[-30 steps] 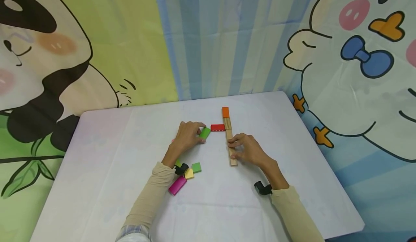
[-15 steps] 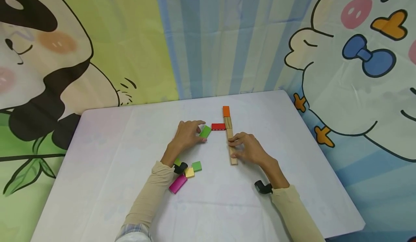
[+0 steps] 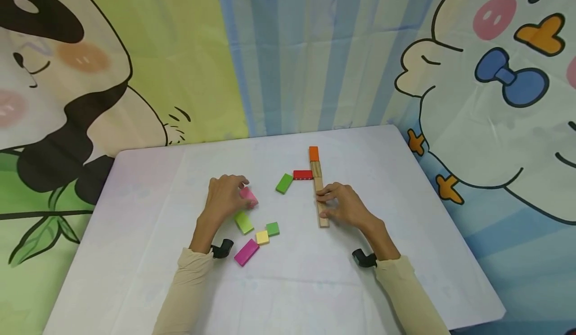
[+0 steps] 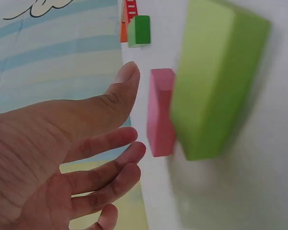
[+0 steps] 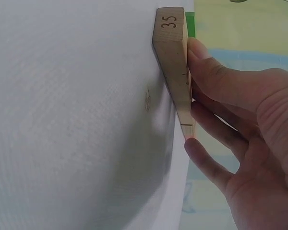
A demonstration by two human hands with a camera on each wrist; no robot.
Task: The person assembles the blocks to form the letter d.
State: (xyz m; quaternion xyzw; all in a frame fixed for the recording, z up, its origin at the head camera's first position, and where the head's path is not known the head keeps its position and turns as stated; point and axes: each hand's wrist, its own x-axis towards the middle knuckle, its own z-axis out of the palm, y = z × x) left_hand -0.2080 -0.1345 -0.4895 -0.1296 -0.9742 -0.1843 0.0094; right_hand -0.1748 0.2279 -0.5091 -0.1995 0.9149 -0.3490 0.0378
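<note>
My left hand (image 3: 222, 195) hovers at the pink block (image 3: 250, 196). In the left wrist view its fingers are loosely bent, with a gap between them and the pink block (image 4: 161, 115); a lime green block (image 4: 216, 81) stands closer to the camera. My right hand (image 3: 344, 206) rests its fingertips and thumb along a long plain wooden block (image 3: 323, 222). The right wrist view shows "35" on the end of that wooden block (image 5: 169, 24). Beyond it, in line, come a short wooden block (image 3: 316, 169) and an orange block (image 3: 313, 153).
A red block (image 3: 303, 175) lies crosswise against the row's left side, with a green block (image 3: 284, 183) slanted beside it. Nearer the front are a small green block (image 3: 272, 229), a yellow block (image 3: 262, 237) and a magenta block (image 3: 246, 252) on the white table (image 3: 135, 255).
My left hand has let go of the slanted green block and moved left and nearer to the pink block, uncovering the lime block. My right hand stays on the wooden block.
</note>
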